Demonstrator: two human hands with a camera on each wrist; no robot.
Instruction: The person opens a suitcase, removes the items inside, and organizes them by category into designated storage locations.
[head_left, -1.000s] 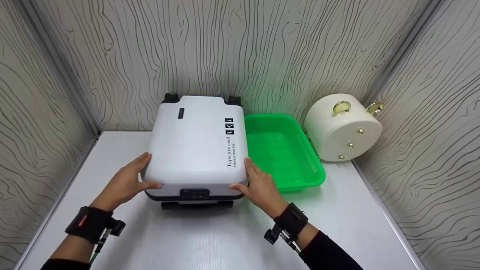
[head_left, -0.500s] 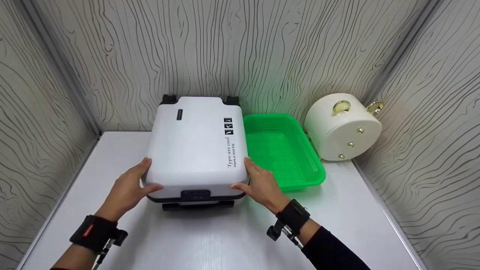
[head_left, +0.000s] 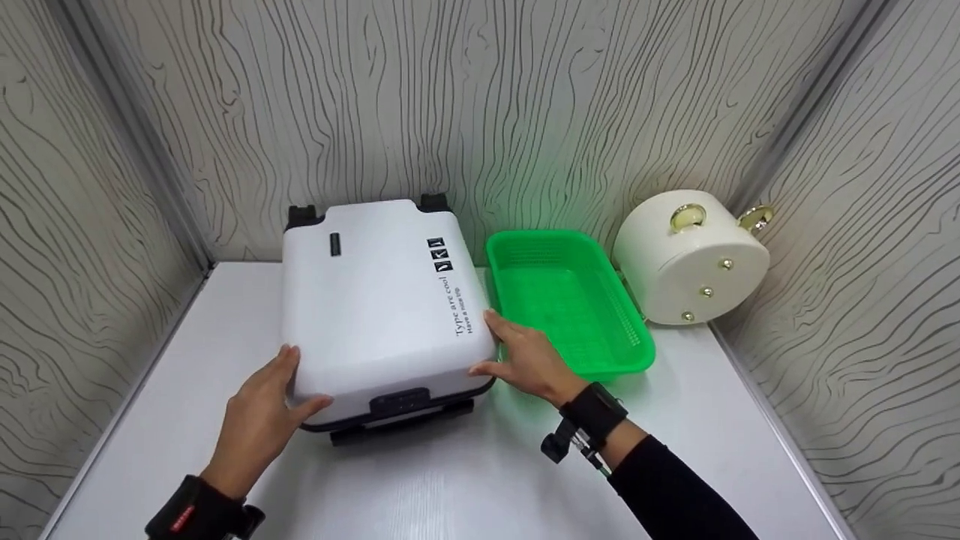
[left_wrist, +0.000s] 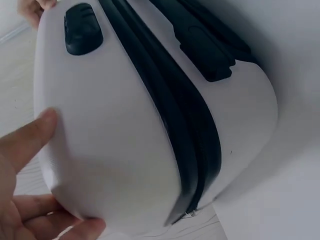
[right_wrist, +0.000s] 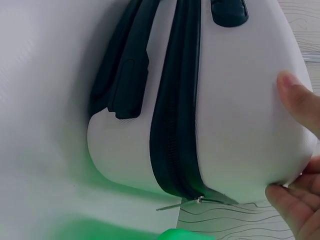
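A white hard-shell suitcase lies flat on the table, its two black wheels towards the back wall. Its near end carries a dark handle and a black zip band. My left hand grips the near left corner, thumb on the end face and fingers along the side. At the near right corner my right hand holds the shell the same way. The suitcase stands turned, with its left near corner closest to me. A metal zip pull sticks out by the right corner in the right wrist view.
Right of the suitcase sits a green plastic basket, close to my right hand. A cream round case with gold rings and studs rests on its side in the back right corner. Patterned panels wall in the white table.
The suitcase has turned, its wheels swinging left and its near left corner coming towards me. My left hand has moved nearer with it. A gap has opened between suitcase and basket.
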